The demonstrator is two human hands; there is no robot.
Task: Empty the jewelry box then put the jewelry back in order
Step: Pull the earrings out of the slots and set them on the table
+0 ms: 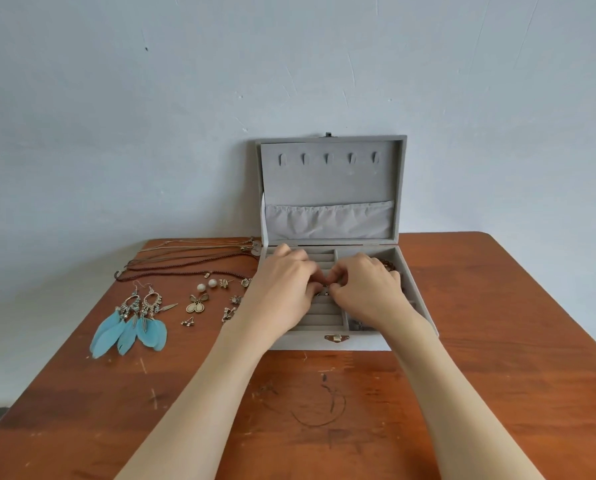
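Note:
A grey velvet jewelry box (pixel 331 342) stands open on the wooden table, its lid (pixel 331 181) upright against the wall. My left hand (pixel 286 285) and my right hand (pixel 365 289) meet over the ring-roll section, fingertips pinched together on a small metal piece of jewelry (pixel 325 292) that is mostly hidden. A brown bead bracelet (pixel 388 264) lies in the right back compartment. Left of the box lie blue feather earrings (pixel 130 329), necklaces (pixel 192 259), pearl studs (pixel 207 285) and several small earrings (pixel 196 304).
The table (pixel 497 341) has bare wood to the right of the box and in front of it, with scratches near the middle. A pale blue wall stands right behind the box. The table's left edge runs close to the feather earrings.

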